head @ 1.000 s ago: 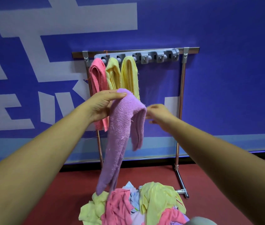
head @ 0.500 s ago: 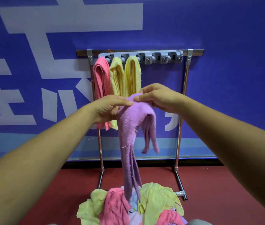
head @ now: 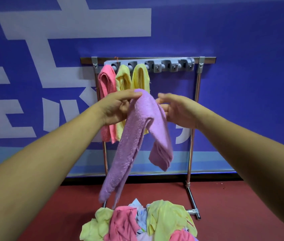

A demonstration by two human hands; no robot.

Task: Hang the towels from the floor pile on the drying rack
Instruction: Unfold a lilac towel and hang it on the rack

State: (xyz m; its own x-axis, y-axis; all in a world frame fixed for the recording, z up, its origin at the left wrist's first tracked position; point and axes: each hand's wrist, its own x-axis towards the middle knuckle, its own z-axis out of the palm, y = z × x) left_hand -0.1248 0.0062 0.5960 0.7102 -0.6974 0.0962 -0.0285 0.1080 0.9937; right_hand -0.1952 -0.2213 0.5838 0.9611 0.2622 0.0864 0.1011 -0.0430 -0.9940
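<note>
Lilac towel [head: 137, 136]: looped terry cloth, matt and fuzzy, and I can make out loose fibres along its edges. Pink towel [head: 105, 84] and yellow towels [head: 123, 80] on the rail: the same matt pile. Floor pile [head: 165, 218]: soft cloth, mostly terry; one pale printed piece [head: 140, 218] looks smoother. Drying rack [head: 197, 94]: polished metal tube, glossy, with bright highlights on my feed. Hook strip [head: 169, 65]: grey moulded plastic, satin. Floor [head: 242, 206]: dull red, smooth. Wall banner [head: 242, 40]: printed blue sheet, faint sheen.
</note>
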